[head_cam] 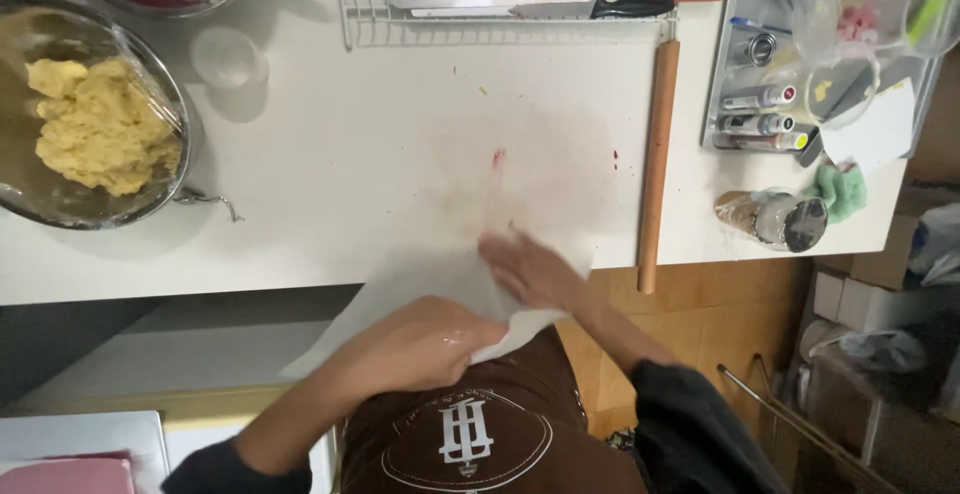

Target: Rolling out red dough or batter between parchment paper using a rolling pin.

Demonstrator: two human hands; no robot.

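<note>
Item: dough bowl (60,204), sitting at the desk's (330,154) left rim, well apart from my hands. Risk: I am judging the overhanging parchment sheet (530,184) could slide or crease, since much of it is hanging past the edge. Left hand (425,346): fingers clenching the sheet's lower edge. Right hand (530,272): fingers flat, pressing it down. Sheet: translucent white, red-stained. Rolling pin (657,164) is lying just beside it.

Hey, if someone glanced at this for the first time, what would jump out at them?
Probably the two hands at the counter's near edge: the left hand grips a translucent paper sheet while the right hand lies flat on it. Next, the glass bowl of yellow dough at far left, and the long wooden rolling pin right of the sheet.
</note>
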